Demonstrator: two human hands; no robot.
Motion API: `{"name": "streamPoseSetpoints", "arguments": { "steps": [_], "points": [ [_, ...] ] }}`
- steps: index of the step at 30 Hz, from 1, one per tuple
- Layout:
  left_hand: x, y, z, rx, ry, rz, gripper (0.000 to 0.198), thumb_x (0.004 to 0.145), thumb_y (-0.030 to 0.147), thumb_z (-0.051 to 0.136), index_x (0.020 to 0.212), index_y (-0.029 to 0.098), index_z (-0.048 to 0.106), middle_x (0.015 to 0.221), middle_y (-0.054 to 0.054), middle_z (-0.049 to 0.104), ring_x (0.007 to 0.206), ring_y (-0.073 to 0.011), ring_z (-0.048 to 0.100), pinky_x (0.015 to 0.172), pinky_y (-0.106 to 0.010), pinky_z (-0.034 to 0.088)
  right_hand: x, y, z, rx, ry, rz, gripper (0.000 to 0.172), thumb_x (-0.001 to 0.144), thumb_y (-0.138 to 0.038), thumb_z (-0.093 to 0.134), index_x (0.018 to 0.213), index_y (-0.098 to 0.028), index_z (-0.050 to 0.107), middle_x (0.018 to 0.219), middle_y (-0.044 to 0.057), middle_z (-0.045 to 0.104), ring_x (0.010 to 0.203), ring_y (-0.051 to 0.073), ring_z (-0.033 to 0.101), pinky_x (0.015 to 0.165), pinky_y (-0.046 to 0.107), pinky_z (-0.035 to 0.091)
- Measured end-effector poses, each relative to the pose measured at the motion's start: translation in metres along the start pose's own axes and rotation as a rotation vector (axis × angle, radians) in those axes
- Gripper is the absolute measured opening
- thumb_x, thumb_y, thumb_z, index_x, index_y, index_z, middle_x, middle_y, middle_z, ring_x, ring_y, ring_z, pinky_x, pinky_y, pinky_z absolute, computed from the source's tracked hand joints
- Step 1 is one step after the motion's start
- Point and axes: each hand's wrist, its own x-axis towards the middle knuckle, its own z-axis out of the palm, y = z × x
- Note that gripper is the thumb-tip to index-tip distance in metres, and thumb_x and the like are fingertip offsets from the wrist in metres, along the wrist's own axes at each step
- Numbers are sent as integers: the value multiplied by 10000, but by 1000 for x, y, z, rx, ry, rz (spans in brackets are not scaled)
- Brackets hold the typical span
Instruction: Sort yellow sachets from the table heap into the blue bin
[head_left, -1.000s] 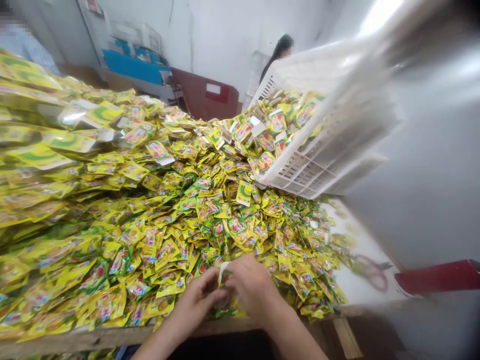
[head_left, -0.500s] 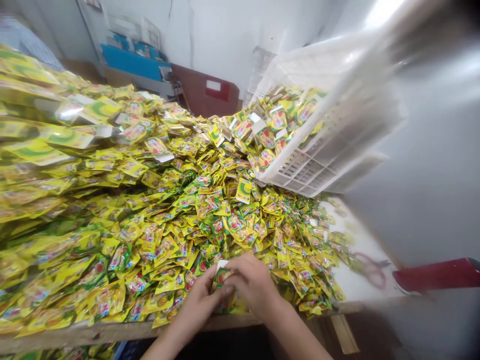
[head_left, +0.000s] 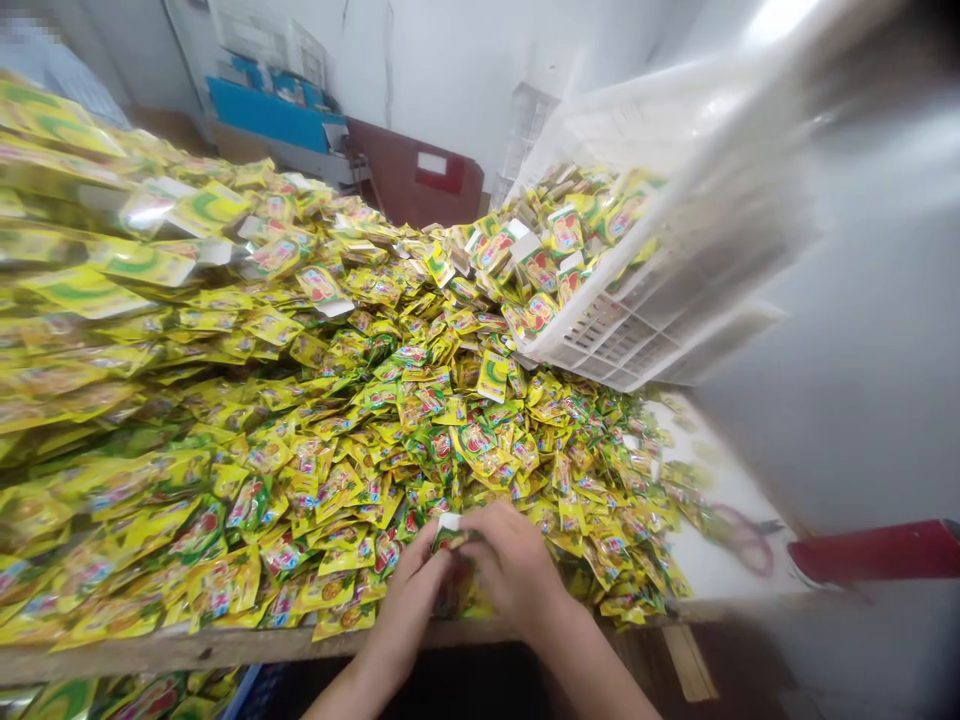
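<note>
Close to the table's front edge, my left hand [head_left: 414,585] is closed around the side of a small printed carton [head_left: 448,535] whose white flap points away from me. The fingers of my right hand [head_left: 514,565] curl over the carton's right side and press against it, hiding most of it. I cannot make out whether anything else sits between the fingers. Around both hands lie heaps of small yellow and green sachets [head_left: 337,490] with fruit pictures. One loose carton [head_left: 493,376] rests on the heap ahead of my hands.
A white plastic crate [head_left: 600,335] tips towards the pile, with printed cartons spilling out. More cartons [head_left: 210,210] are piled at the left. Scissors [head_left: 742,540] and a red cylindrical object [head_left: 874,550] are at the right. Below the table's wooden edge [head_left: 202,650] is a blue bin [head_left: 244,690] beside more sachets.
My right fingers have shifted over the carton and now cover more of it. My left thumb has straightened along its near side. The camera view has moved slightly.
</note>
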Motion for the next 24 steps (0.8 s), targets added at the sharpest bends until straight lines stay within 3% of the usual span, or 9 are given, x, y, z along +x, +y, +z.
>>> {"name": "streamPoseSetpoints", "arguments": {
  "steps": [4,7,10,12,18,22,24],
  "points": [
    [1,-2,-1,46,17,-66,423,803,235,540,1217,212,621,1271,-19,648,1259,-278,502,1049,-378,414,0,5,6,-97,44,-56,206,879,-84,530,944,-222,668,939,48,639,896,195,515,805,348,450],
    [2,-7,-8,81,30,-89,433,818,284,558,1243,209,601,1321,-34,616,1304,-288,466,1080,-402,386,-1,2,4,-190,-20,-32,206,847,-106,588,943,-250,700,1107,59,591,1050,228,472,884,389,441],
    [3,-11,-15,111,-82,-36,448,857,339,573,1290,222,558,1365,-37,580,1317,-272,455,1088,-379,377,-5,-3,0,-196,-115,43,84,850,-221,662,914,-254,703,1279,47,536,1269,282,345,1028,471,364],
    [4,-14,-18,120,-160,8,468,863,365,596,1306,226,539,1357,-43,586,1297,-265,477,1069,-350,398,-9,-5,-1,-173,-158,82,72,821,-303,713,865,-248,697,1303,41,527,1311,293,310,1050,482,349],
    [4,-22,-26,132,-181,55,422,843,374,646,1237,235,585,1281,-42,641,1176,-250,573,1000,-313,452,-15,-2,3,-76,-33,114,333,691,-175,824,977,-252,672,1226,48,543,1240,234,388,1057,404,364],
    [1,-23,-27,161,-228,91,434,846,357,647,1260,245,583,1280,-46,644,1160,-261,584,995,-337,456,-15,-1,4,-35,-41,63,195,674,-172,831,795,-245,696,1161,21,591,1198,241,426,1041,409,367],
    [-2,-23,-27,176,-197,79,428,832,384,656,1235,247,616,1279,-44,647,1184,-279,568,1025,-366,436,-16,-1,2,71,26,104,148,753,-185,766,867,-265,716,1136,29,610,1136,225,490,996,394,409]
  ]
}}
